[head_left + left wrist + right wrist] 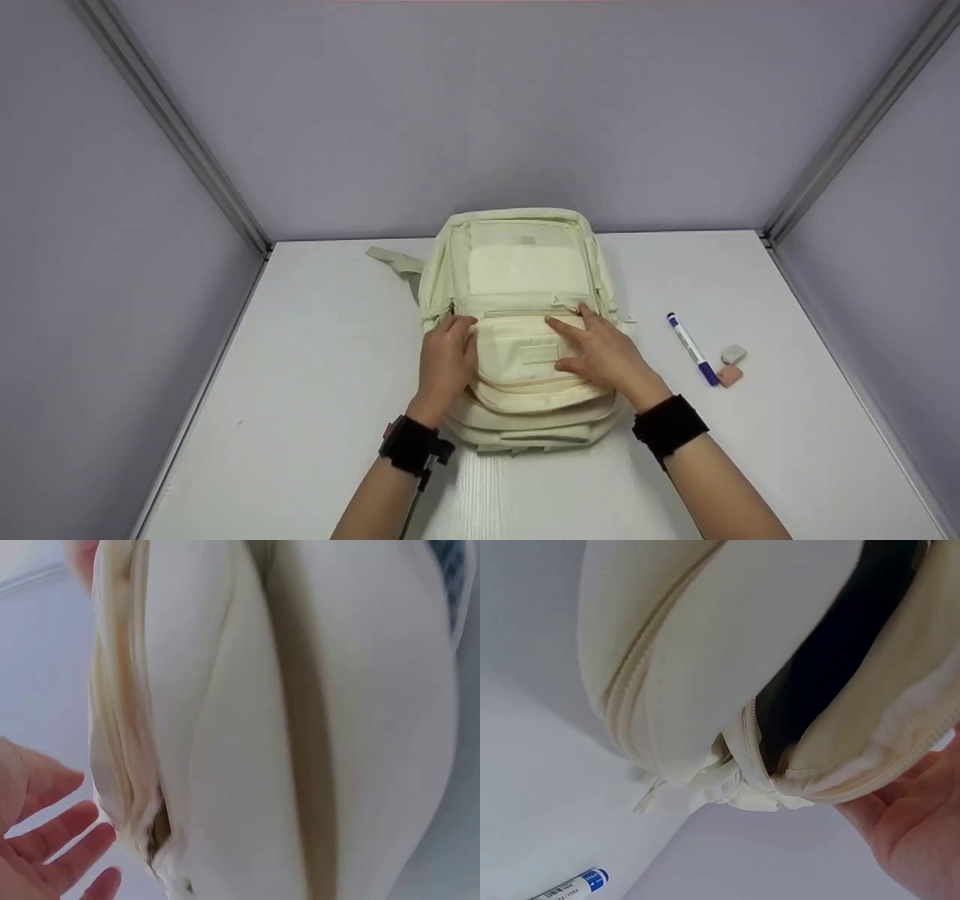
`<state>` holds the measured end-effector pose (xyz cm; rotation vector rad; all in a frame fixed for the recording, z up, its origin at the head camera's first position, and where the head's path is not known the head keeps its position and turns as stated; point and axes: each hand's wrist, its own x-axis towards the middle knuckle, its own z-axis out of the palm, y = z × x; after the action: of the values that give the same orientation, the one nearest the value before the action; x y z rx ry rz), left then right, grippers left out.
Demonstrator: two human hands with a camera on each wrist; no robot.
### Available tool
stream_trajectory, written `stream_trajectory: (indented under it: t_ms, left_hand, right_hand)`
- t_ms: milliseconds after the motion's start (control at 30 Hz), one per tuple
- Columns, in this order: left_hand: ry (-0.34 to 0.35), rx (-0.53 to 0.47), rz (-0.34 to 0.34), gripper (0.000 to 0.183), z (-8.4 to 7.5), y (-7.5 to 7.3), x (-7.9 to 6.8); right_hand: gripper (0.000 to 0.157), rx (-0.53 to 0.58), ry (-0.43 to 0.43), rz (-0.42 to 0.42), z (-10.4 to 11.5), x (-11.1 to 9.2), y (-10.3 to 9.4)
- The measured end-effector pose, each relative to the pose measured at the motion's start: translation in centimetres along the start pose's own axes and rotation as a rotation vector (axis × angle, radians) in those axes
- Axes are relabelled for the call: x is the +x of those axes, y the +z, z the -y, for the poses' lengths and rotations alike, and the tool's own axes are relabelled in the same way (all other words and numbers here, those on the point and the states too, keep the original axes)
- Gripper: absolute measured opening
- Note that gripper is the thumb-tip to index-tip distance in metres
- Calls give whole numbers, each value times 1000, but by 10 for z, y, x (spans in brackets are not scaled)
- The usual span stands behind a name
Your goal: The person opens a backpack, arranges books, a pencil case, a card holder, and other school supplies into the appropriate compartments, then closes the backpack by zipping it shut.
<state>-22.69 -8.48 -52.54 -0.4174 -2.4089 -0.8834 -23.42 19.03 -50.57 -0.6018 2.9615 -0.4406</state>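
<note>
A cream backpack (pixel 529 262) lies on the white table with its front pockets facing up. My left hand (pixel 442 360) is at the left edge of its front pocket (pixel 517 360); in the left wrist view the thumb and fingers are apart, with nothing between them. Across the right part of that pocket my right hand (pixel 609 358) rests with spread fingers, fingertips near the zipper pull at its top. An unzipped compartment (pixel 840 652) gapes in the right wrist view, dark inside, with the right hand along the outside of its flap.
Right of the backpack lie a white marker (pixel 691 349) with blue ends, a small grey block (pixel 733 354) and a small pink block (pixel 730 376). A strap (pixel 394 259) sticks out on the left. Pale panels (pixel 480 112) enclose the table at the back and sides.
</note>
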Motion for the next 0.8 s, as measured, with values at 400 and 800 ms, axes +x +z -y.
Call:
stream_trajectory:
  t_ms: [400,800]
  left_hand:
    - [-259,187,152,27,48,-4,20]
    - [-205,186,140,8,54,-2,28]
  right_hand:
    - [74,-1,0,3,-2,0,1]
    - [73,15,-23,-27,-3,-2,2]
